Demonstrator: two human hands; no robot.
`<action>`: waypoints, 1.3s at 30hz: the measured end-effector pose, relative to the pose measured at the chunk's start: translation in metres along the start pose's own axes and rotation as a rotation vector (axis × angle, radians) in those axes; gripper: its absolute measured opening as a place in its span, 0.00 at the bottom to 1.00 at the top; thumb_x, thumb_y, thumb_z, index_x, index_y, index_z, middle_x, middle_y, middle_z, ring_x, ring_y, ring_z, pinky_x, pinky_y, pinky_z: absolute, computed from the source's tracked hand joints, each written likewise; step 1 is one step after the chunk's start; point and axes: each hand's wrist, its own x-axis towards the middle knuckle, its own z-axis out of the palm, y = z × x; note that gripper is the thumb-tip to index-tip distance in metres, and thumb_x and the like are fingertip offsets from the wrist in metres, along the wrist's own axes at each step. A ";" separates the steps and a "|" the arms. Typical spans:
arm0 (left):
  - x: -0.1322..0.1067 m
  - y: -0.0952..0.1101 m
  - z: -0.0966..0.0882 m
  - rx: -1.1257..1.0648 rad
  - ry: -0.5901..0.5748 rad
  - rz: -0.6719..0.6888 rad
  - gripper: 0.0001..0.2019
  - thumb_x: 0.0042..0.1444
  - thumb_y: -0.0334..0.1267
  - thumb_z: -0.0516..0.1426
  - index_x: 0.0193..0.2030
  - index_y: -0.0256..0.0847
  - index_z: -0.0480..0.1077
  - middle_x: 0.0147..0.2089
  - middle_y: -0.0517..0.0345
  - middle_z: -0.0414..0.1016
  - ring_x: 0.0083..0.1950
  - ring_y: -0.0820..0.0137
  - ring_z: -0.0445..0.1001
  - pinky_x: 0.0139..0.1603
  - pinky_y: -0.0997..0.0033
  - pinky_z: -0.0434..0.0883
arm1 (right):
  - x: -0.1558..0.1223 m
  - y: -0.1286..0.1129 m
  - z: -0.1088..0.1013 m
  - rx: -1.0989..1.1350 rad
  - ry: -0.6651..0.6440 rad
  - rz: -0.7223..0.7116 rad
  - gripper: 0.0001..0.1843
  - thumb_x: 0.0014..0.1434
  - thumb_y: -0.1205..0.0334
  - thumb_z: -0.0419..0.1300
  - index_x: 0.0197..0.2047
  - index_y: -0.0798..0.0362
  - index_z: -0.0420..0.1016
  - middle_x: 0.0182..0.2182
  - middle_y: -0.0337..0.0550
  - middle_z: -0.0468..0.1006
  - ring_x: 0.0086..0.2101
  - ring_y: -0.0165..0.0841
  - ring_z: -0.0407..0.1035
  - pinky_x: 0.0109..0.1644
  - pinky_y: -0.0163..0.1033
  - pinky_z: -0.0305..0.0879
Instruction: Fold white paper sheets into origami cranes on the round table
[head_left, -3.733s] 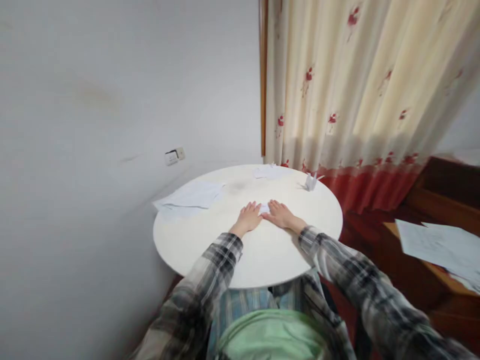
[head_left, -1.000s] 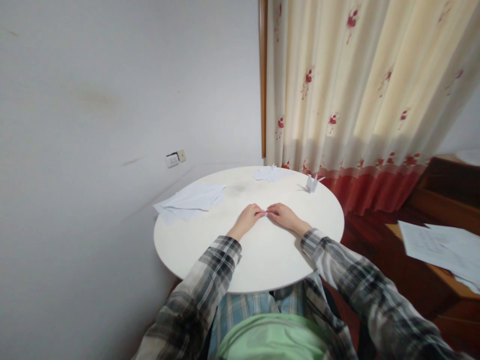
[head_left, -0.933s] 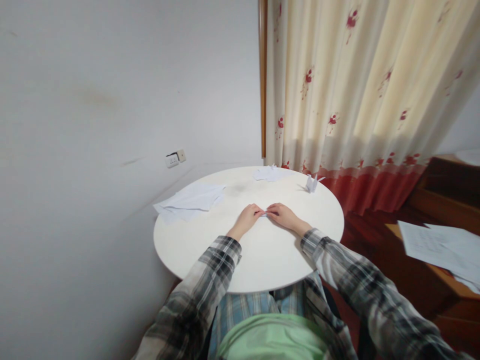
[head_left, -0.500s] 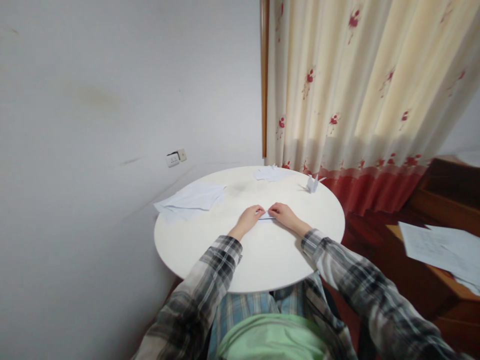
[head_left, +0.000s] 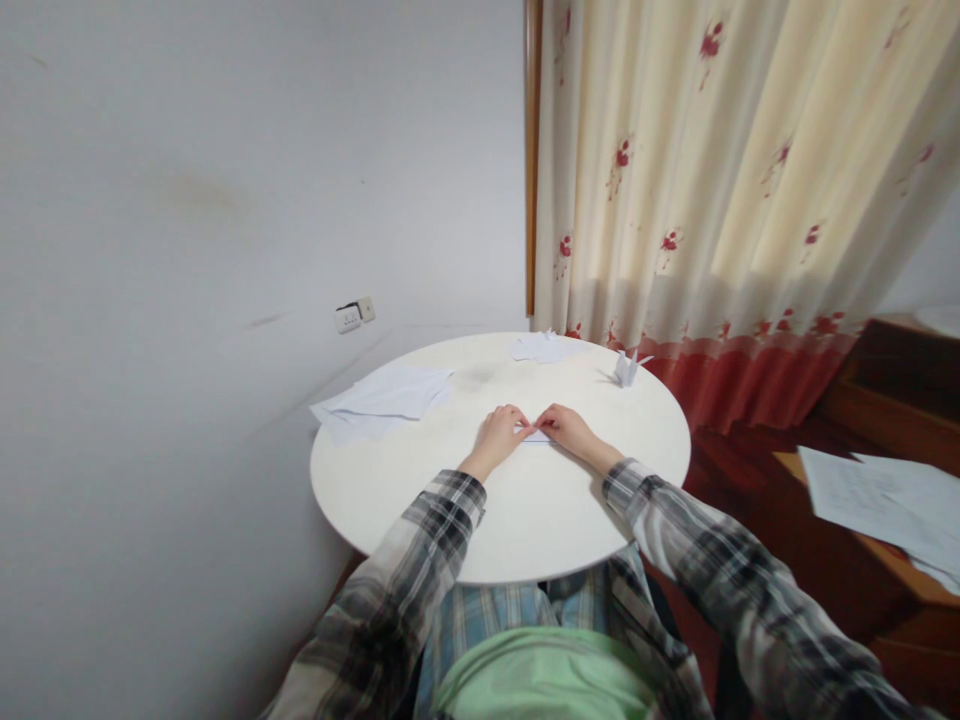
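Note:
A small folded piece of white paper (head_left: pixel 534 437) lies on the round white table (head_left: pixel 517 520), partly covered by my fingers. My left hand (head_left: pixel 504 435) pinches it from the left side. From the right, my right hand (head_left: pixel 568 430) pinches the same paper, and the fingertips of both hands nearly meet at its middle. Behind my right hand, a folded paper crane (head_left: pixel 625 369) stands near the table's far right edge.
Loose white sheets (head_left: pixel 390 392) lie at the table's left edge, and smaller paper pieces (head_left: pixel 538 347) at the far edge. A wall (head_left: pixel 187 400) borders the left. At right, papers (head_left: pixel 885 500) rest on brown furniture, near a flowered curtain (head_left: pixel 675 200).
My left fingertips have shifted slightly right, closing the gap to my right fingertips. A little more of the folded paper's front shows. The view has moved very slightly.

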 end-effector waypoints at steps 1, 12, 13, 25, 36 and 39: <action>0.000 0.000 0.000 -0.004 -0.004 0.008 0.10 0.52 0.44 0.56 0.36 0.40 0.72 0.40 0.56 0.71 0.45 0.67 0.66 0.49 0.66 0.62 | 0.000 0.000 0.000 -0.002 0.001 0.006 0.10 0.53 0.72 0.54 0.34 0.55 0.77 0.32 0.44 0.74 0.34 0.30 0.67 0.42 0.34 0.61; -0.002 0.008 -0.008 0.166 0.033 -0.092 0.07 0.53 0.39 0.57 0.37 0.40 0.70 0.40 0.54 0.69 0.45 0.65 0.66 0.46 0.65 0.60 | -0.001 0.000 0.004 0.133 0.012 0.046 0.07 0.50 0.68 0.56 0.29 0.56 0.77 0.25 0.41 0.76 0.26 0.27 0.66 0.33 0.32 0.59; -0.002 0.005 -0.006 0.151 0.036 -0.095 0.07 0.53 0.38 0.56 0.37 0.40 0.70 0.39 0.53 0.70 0.45 0.65 0.66 0.46 0.66 0.61 | -0.001 -0.001 0.005 0.150 0.006 0.047 0.07 0.50 0.68 0.56 0.29 0.56 0.76 0.25 0.41 0.76 0.25 0.27 0.66 0.32 0.32 0.59; 0.009 -0.018 0.018 -0.280 -0.060 0.065 0.11 0.54 0.31 0.51 0.41 0.40 0.73 0.45 0.54 0.74 0.48 0.69 0.70 0.53 0.69 0.63 | -0.001 0.003 0.008 0.151 0.070 -0.149 0.04 0.48 0.71 0.58 0.29 0.55 0.74 0.32 0.43 0.72 0.36 0.31 0.65 0.45 0.36 0.60; 0.005 -0.013 0.012 0.065 -0.017 -0.136 0.16 0.54 0.41 0.53 0.46 0.34 0.70 0.51 0.43 0.70 0.55 0.60 0.65 0.57 0.63 0.60 | 0.001 0.005 0.012 0.022 0.048 -0.036 0.05 0.51 0.64 0.60 0.33 0.55 0.72 0.35 0.44 0.70 0.38 0.31 0.64 0.45 0.37 0.59; 0.006 -0.009 0.010 0.025 -0.046 -0.131 0.13 0.54 0.40 0.53 0.44 0.37 0.71 0.48 0.48 0.73 0.52 0.62 0.67 0.54 0.66 0.61 | 0.003 0.007 0.016 -0.053 0.089 0.112 0.15 0.49 0.59 0.62 0.40 0.55 0.70 0.40 0.47 0.71 0.42 0.34 0.64 0.47 0.38 0.58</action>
